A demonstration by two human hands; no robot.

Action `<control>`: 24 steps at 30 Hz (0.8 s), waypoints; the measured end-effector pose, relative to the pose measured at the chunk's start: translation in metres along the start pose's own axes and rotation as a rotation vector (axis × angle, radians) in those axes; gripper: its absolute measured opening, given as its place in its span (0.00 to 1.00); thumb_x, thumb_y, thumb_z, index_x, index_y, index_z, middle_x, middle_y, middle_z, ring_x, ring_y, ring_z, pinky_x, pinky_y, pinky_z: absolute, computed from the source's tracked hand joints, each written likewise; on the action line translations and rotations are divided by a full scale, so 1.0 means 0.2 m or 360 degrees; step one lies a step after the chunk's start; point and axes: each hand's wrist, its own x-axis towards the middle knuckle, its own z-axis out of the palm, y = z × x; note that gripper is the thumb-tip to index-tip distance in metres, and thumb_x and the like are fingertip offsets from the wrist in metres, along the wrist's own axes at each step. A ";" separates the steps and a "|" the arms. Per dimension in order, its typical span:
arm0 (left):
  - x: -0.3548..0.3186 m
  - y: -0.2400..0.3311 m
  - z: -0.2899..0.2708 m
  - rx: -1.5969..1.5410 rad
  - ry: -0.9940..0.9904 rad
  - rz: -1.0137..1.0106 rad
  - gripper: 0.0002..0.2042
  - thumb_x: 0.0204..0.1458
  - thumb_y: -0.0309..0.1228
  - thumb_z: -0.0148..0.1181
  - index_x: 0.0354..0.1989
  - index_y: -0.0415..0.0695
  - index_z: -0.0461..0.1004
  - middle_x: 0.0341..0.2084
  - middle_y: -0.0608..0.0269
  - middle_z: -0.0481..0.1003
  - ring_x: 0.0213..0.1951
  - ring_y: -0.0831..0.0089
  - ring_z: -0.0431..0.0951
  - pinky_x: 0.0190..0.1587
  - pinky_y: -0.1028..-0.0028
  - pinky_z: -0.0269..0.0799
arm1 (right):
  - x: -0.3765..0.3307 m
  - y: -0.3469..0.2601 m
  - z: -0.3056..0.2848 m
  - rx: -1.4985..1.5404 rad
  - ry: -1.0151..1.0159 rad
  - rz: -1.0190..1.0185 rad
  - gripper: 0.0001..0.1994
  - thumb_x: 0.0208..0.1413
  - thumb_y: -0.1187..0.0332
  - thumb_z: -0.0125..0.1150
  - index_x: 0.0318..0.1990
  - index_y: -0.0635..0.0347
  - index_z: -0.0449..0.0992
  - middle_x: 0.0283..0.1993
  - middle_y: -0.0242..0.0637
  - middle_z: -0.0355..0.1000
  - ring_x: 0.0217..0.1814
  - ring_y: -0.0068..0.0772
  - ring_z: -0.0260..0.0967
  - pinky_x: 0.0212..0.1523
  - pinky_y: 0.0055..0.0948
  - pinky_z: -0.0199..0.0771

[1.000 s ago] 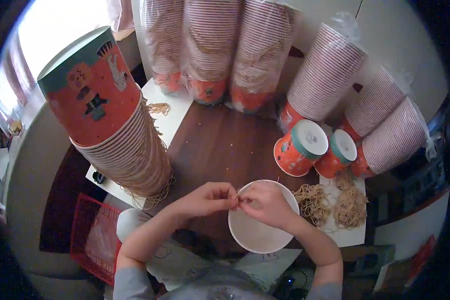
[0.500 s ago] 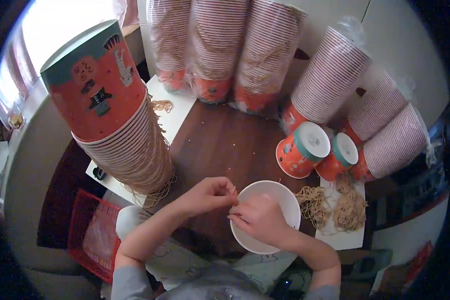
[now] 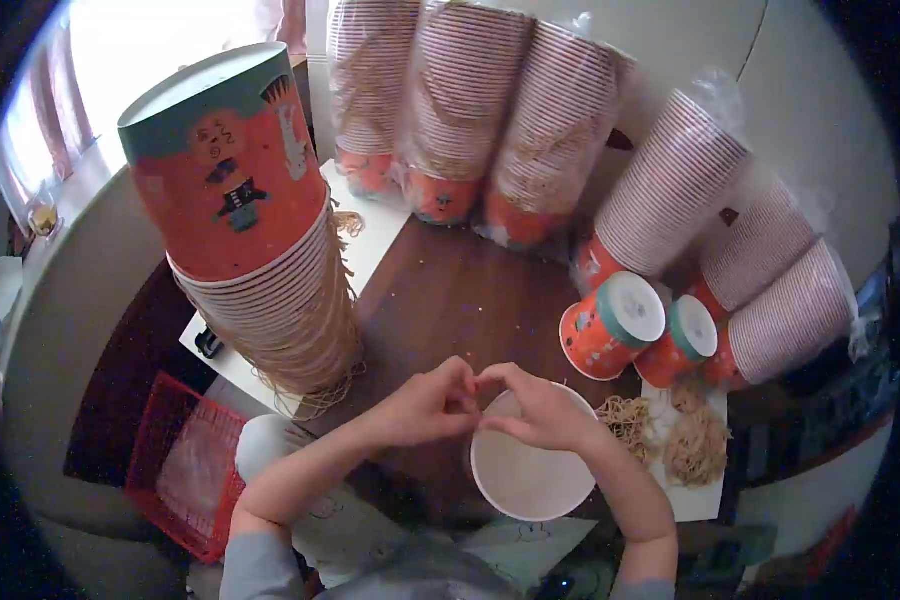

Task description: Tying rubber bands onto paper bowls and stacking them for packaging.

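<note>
My left hand and my right hand meet at the fingertips over the left rim of a paper bucket, white inside, mouth up. The left fingers are pinched together. My right index finger and thumb curve toward the left hand with a gap between them. Whatever thin thing they hold is too small to make out. Right of the bucket lie two tangled heaps of tan strands, a nearer heap and a larger heap, the larger on a white sheet.
On the left rises a tall stack of orange and green paper buckets, tan strands hanging round it. Plastic-wrapped cup stacks line the back. Two upturned cups, a larger cup and a smaller cup, stand right. A red basket sits lower left.
My right hand has lifted from over the bucket, its fingers now arched against the left fingertips, showing more of the bucket's inside. The whole view has shifted slightly.
</note>
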 end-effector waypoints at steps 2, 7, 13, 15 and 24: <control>-0.01 0.01 0.00 -0.0013 -0.0023 0.0010 0.15 0.43 0.27 0.59 0.35 0.41 0.58 0.25 0.63 0.72 0.30 0.79 0.73 0.34 0.77 0.69 | 0.00 0.02 0.00 0.0042 -0.0073 0.0018 0.23 0.43 0.66 0.62 0.46 0.60 0.59 0.44 0.42 0.65 0.46 0.40 0.66 0.45 0.31 0.65; -0.01 0.07 0.00 0.0127 -0.0031 -0.0046 0.15 0.43 0.26 0.58 0.34 0.40 0.57 0.25 0.61 0.73 0.31 0.77 0.74 0.35 0.76 0.69 | 0.02 0.12 0.04 0.0286 -0.0144 -0.0104 0.24 0.43 0.71 0.62 0.47 0.61 0.56 0.43 0.41 0.64 0.46 0.35 0.66 0.45 0.30 0.66; -0.02 0.06 0.00 0.0135 -0.0055 0.0002 0.15 0.43 0.25 0.57 0.34 0.40 0.57 0.26 0.58 0.74 0.31 0.74 0.75 0.34 0.75 0.69 | 0.04 0.10 0.02 0.0646 -0.0296 0.0029 0.23 0.43 0.74 0.62 0.45 0.62 0.56 0.41 0.40 0.64 0.42 0.31 0.67 0.42 0.29 0.67; -0.02 0.09 0.00 0.0193 -0.0039 -0.0013 0.15 0.43 0.25 0.57 0.34 0.40 0.57 0.26 0.58 0.74 0.31 0.74 0.75 0.34 0.75 0.69 | 0.04 0.11 0.02 0.0456 -0.0241 -0.0006 0.23 0.43 0.73 0.62 0.45 0.60 0.56 0.37 0.38 0.66 0.37 0.28 0.67 0.39 0.28 0.68; -0.01 -0.02 0.00 0.0158 0.0051 -0.0010 0.14 0.44 0.26 0.56 0.33 0.41 0.56 0.24 0.60 0.72 0.30 0.77 0.73 0.31 0.77 0.68 | 0.01 0.00 0.02 -0.0024 -0.0071 0.0151 0.09 0.43 0.68 0.61 0.30 0.60 0.71 0.28 0.36 0.67 0.29 0.31 0.67 0.32 0.28 0.67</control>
